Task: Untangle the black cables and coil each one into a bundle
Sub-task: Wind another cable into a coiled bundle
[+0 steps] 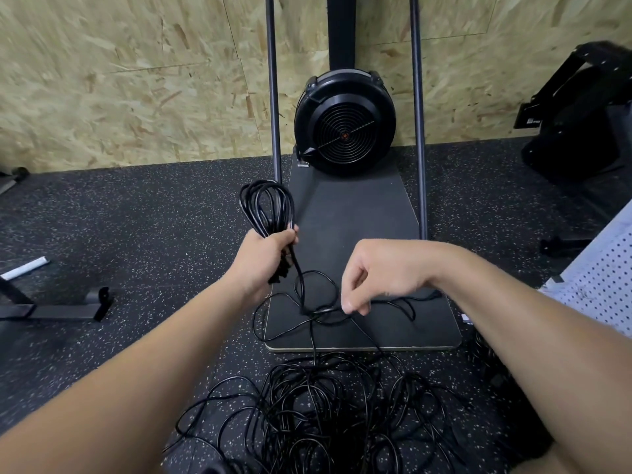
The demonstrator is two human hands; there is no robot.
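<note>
While the left hand [270,249] grips the partly wound coil [268,208], fingers curled tightly round its gathered middle so that the loops stand up on the far side of the fist, the winding step is best judged as incomplete: one strand [301,285] runs down from this hand to a crossing point over the black platform [359,217]. Keep the left hand clenched on the coil so the finished loops do not slip or change size. To the right, the right hand [372,278] pinches a strand at that crossing between thumb and fingertips, its other fingers curled. The likely need is to lift this strand clear of the knot, feed slack toward the left hand, and avoid pulling hard, since tension would probably tighten the snarl. Work one cable only; follow it by touch from the coil outward. The cables are thin, glossy black and flexible, with what appears to be a plug end hanging just below the left hand. Several loose loops lie across the near end of the platform, and the main tangle [328,412] is piled on the speckled rubber floor [136,234] at the near centre, between the forearms, densely interlaced; the number of separate cables cannot be told.
</note>
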